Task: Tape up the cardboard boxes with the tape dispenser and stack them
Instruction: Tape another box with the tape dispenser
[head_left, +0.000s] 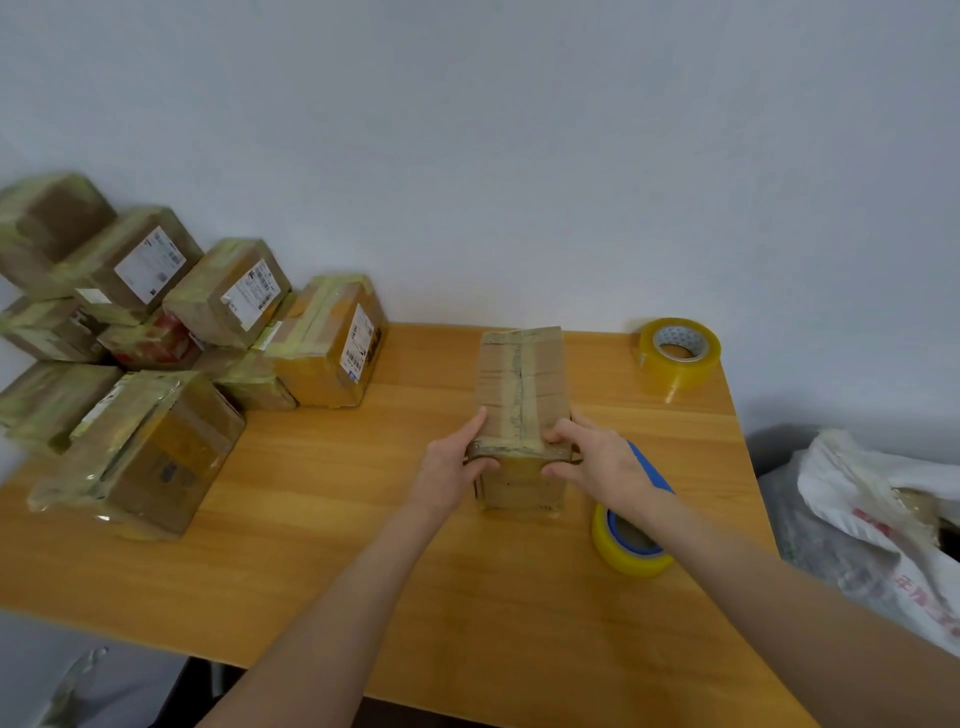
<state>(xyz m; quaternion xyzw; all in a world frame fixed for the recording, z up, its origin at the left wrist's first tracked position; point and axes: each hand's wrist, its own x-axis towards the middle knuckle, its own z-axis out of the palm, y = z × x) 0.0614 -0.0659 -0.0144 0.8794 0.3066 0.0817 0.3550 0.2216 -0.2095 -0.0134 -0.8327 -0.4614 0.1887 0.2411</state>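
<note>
A wooden table stands against a pale wall. At its far left is a pile of taped boxes, several bearing white labels, stacked two or three high and leaning on the wall. Off the table's right edge lies a crumpled white bag with red print.

The box being worked on stands near the table's middle, right of the pile and well apart from it, with a strip of tape running down its top from far to near. Both hands grip its near end. The left hand has its forefinger straight along the box's left edge and its thumb across the near top corner; its other fingers are hidden, perhaps behind the side. The right hand pinches the near right corner, fingers curled on top, thumb on the near face.

The dispenser, blue with a yellow roll, lies just right of the box, partly under the right wrist. A spare roll sits at the far right corner.
</note>
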